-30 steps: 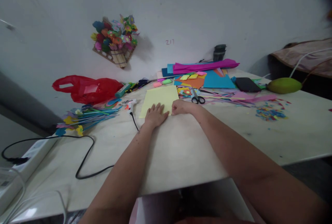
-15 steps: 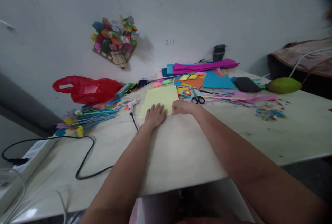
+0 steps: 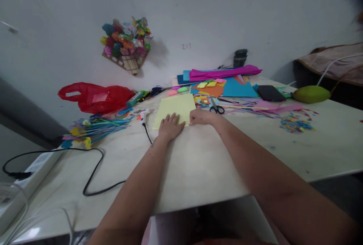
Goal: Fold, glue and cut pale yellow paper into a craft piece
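Observation:
A pale yellow sheet (image 3: 177,105) lies on the table (image 3: 198,169) in front of me. My left hand (image 3: 170,127) rests on its near left part, fingers spread flat and the thumb out to the right. At the sheet's near right corner is my right hand (image 3: 198,117), its fingers curled closed against the edge; whatever they may hold is hidden. Black-handled scissors (image 3: 217,109) lie just beyond the right wrist. A white glue gun (image 3: 144,116) sits left of the sheet.
Foam flowers on stems (image 3: 96,129) and a red bag (image 3: 99,97) are at the left. A black cord (image 3: 93,173) loops across the near left. Coloured sheets (image 3: 238,87), a dark phone-like object (image 3: 270,93) and small scraps (image 3: 296,123) lie at the right.
The thumb of my left hand has moved out to the right, toward my right hand. My right hand stays at the sheet's corner, and the view has shifted very slightly.

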The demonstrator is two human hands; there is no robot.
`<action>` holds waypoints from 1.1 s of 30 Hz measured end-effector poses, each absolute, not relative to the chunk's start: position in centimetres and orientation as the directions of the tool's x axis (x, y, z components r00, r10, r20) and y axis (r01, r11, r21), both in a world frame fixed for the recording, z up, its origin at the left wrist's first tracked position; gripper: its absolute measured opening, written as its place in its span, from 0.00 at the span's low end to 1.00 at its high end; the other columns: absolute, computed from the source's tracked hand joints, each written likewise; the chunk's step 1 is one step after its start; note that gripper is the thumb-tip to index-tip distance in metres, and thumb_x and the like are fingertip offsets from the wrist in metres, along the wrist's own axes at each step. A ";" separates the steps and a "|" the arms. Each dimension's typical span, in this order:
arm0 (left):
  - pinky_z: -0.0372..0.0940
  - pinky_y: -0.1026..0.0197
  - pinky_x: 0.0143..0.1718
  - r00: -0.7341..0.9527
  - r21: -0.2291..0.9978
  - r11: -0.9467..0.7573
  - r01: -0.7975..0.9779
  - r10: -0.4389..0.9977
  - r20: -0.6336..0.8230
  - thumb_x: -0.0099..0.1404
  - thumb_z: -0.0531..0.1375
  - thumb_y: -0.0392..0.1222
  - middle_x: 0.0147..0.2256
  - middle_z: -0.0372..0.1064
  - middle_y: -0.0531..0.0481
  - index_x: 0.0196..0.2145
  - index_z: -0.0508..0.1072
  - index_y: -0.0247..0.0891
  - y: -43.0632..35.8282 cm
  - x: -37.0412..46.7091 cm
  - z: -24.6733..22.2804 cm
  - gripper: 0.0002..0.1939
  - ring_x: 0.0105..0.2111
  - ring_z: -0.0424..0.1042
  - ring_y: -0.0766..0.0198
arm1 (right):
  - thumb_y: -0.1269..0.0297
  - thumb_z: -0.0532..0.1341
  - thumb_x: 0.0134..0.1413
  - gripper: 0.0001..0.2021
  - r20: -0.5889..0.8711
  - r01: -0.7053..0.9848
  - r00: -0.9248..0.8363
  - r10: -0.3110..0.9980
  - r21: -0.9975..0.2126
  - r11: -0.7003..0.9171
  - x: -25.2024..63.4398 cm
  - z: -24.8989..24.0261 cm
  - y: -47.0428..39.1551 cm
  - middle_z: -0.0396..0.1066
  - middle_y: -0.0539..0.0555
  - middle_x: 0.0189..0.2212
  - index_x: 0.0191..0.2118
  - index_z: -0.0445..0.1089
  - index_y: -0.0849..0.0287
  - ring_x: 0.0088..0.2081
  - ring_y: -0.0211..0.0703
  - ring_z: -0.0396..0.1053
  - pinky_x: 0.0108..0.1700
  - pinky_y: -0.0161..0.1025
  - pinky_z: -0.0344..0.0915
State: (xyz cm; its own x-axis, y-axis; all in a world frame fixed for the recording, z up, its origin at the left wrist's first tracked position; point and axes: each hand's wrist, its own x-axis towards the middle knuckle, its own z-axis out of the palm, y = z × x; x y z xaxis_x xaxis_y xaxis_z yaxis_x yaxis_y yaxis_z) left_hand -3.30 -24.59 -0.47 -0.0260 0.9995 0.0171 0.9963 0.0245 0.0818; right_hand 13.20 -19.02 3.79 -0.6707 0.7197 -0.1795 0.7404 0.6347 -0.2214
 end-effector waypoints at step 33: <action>0.40 0.45 0.59 -0.053 0.087 0.049 0.995 0.998 0.041 0.63 0.35 0.59 0.63 0.38 0.53 0.61 0.49 0.46 -24.3 -3.5 -0.9 0.32 0.62 0.38 0.51 | 0.61 0.56 0.52 0.14 -0.193 0.806 -0.592 0.782 -0.168 0.568 12.0 4.4 -20.0 0.73 0.58 0.32 0.38 0.73 0.65 0.31 0.38 0.67 0.26 0.31 0.52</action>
